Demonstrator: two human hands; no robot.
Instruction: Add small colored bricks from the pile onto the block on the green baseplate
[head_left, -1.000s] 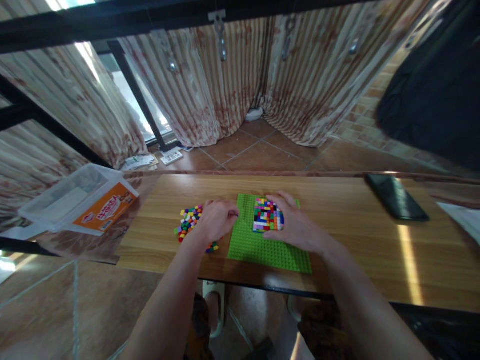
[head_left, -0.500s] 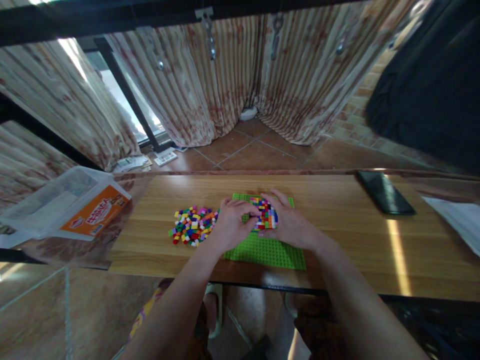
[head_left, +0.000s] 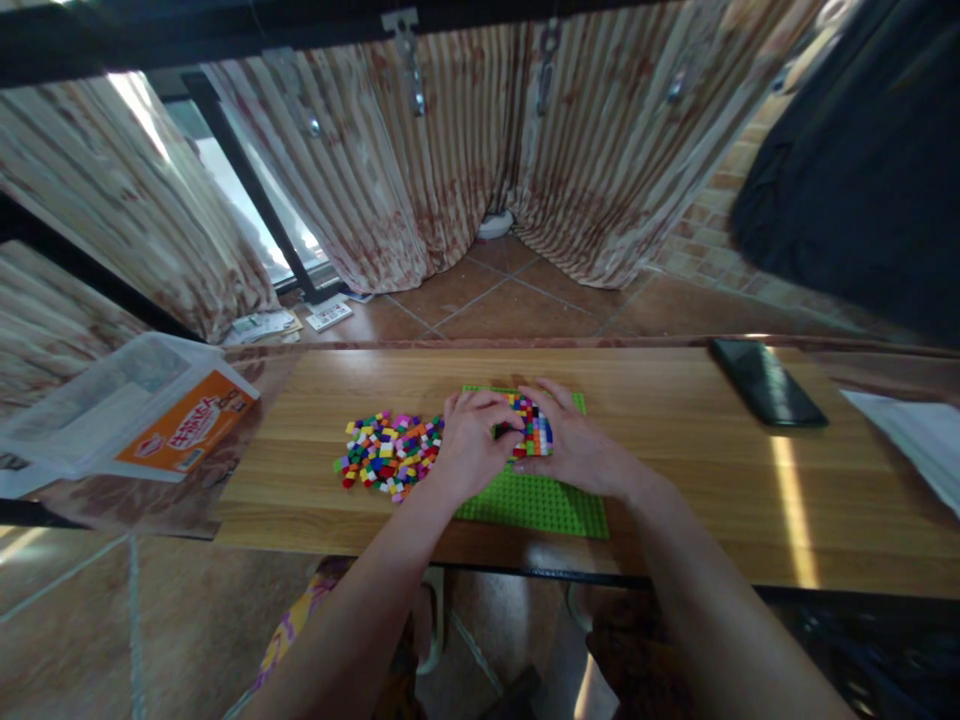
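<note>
A green studded baseplate (head_left: pixel 536 505) lies on the table, bearing a patch of small multicoloured toy bricks (head_left: pixel 536 430) set close together. My left hand (head_left: pixel 480 445) is over the patch's left side, thumb and index finger pinched on a tiny brick that they mostly cover. Around the patch's right side curves my right hand (head_left: pixel 574 440), thumb at the near edge and fingers at the far edge, bracing it. Left of the baseplate, a pile of loose toy bricks (head_left: pixel 386 450) is spread on the wood, close to my left hand.
The wooden table (head_left: pixel 660 400) runs across the view. A black phone-like slab (head_left: pixel 769 385) lies at the right, with white paper (head_left: pixel 907 440) beyond it. At the left stands a clear plastic box (head_left: pixel 97 400) with an orange label. Striped curtains (head_left: pixel 450 170) hang behind the table.
My left hand has shifted slightly right and in over the brick patch, showing more of the loose pile. My right hand stays around the patch.
</note>
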